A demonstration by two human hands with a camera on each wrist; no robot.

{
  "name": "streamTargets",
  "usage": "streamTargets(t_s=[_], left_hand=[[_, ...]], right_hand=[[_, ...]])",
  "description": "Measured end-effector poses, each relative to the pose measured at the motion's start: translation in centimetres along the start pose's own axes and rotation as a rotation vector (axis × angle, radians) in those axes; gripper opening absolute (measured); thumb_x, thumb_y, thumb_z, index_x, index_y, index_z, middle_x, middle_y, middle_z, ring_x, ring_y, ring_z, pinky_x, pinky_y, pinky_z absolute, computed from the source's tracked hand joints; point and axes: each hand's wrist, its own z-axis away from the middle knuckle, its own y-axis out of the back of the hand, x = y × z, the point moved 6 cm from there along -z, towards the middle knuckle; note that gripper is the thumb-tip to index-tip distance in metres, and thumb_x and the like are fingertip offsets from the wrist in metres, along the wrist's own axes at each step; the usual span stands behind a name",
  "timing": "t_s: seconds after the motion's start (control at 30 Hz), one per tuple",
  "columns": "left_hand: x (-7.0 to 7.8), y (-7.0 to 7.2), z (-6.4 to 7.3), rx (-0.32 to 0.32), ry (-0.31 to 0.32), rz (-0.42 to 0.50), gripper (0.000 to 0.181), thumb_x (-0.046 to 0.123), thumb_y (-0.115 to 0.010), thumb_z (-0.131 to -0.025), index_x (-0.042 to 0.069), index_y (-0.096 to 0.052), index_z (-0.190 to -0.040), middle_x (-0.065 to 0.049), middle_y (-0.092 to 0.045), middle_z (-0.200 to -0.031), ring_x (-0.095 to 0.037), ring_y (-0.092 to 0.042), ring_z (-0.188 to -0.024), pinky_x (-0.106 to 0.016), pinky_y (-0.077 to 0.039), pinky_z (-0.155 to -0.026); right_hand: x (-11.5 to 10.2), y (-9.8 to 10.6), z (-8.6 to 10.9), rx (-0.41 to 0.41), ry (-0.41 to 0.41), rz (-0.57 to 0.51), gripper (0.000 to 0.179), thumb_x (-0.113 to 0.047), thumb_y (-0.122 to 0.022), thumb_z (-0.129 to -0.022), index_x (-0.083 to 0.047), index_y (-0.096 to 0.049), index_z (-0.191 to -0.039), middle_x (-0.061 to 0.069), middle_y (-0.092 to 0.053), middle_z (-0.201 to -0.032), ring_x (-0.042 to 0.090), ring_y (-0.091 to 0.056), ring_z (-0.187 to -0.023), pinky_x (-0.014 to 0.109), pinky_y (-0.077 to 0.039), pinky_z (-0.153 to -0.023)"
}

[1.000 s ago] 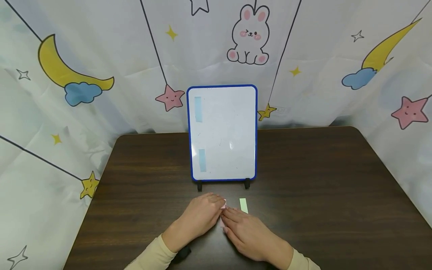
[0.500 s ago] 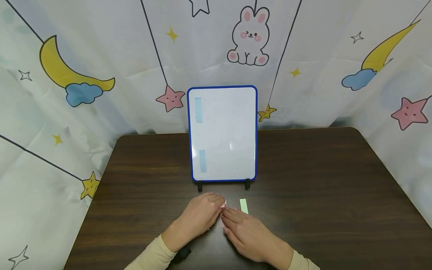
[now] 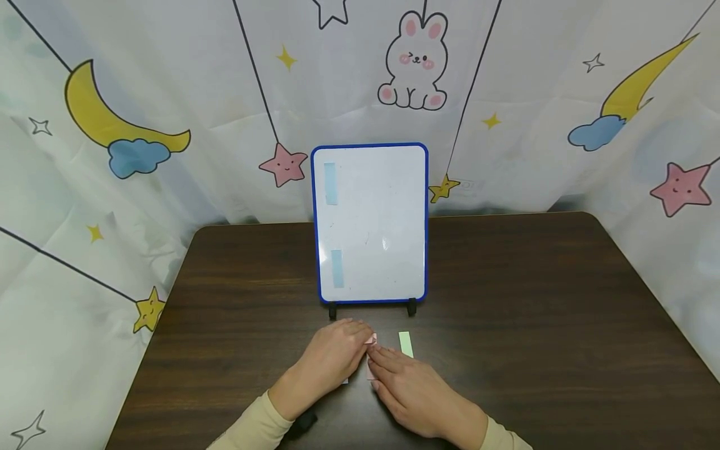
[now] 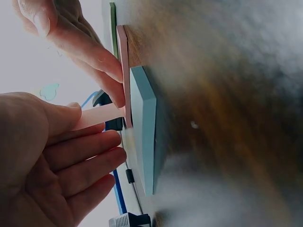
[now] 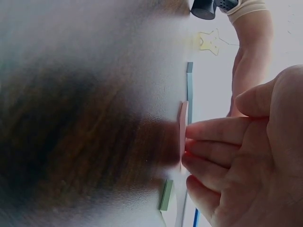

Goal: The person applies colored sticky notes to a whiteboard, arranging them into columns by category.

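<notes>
A pink sticky-note pad [image 3: 371,370] lies on the table between my hands. My left hand [image 3: 334,355] pinches a pink sticky note [image 4: 98,116] between thumb and index finger; it bends up from the pad's far end. Its other fingers are held loosely, near a blue sticky-note pad [image 4: 148,130], mostly hidden under this hand in the head view. My right hand [image 3: 413,394] presses the pink pad with straight fingertips, seen along its surface in the right wrist view. A green sticky-note pad [image 3: 405,344] lies just right, partly covered by the right hand.
A blue-framed whiteboard [image 3: 377,212] stands upright behind the hands on black feet [image 3: 412,306]. Two light-blue strips [image 3: 330,184] are stuck along its left side. The dark wood table [image 3: 534,312] ends against a printed curtain [image 3: 523,81].
My left hand has shifted very slightly up and away, and the pink note's end curls up a little more. A pale corner shows below the left hand. The right hand stays put.
</notes>
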Motion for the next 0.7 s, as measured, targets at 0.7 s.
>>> streamTargets(t_s=[0.7], left_hand=[[-0.55, 0.53, 0.03, 0.063, 0.001, 0.0, 0.01, 0.012, -0.066, -0.092, 0.01, -0.073, -0.099, 0.002, -0.075, -0.099, -0.015, -0.071, -0.099, -0.032, -0.055, -0.097]], right_hand=[[-0.08, 0.06, 0.07, 0.01, 0.015, 0.015, 0.047, -0.034, -0.033, -0.107, -0.009, -0.051, -0.143, 0.005, -0.049, -0.15, 0.019, -0.049, -0.138, 0.039, -0.048, -0.109]])
